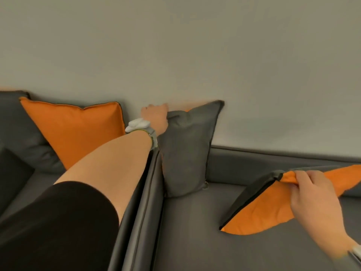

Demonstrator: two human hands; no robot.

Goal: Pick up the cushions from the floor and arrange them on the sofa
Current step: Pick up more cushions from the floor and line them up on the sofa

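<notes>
Left hand [155, 119] on grey cushion [187, 151]

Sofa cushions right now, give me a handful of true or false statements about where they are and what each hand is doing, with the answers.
1. The left hand grips the top corner of the upright grey cushion. True.
2. The right hand is empty. False: it holds the orange and grey cushion by its upper edge.
3. The orange cushion on the left leans against the sofa backrest. True.
4. The cushion in the right hand stands upright against the wall. False: it hangs tilted over the seat, lower corner near the seat.
5. The left wrist is bare. False: it wears a white wristband.
</notes>
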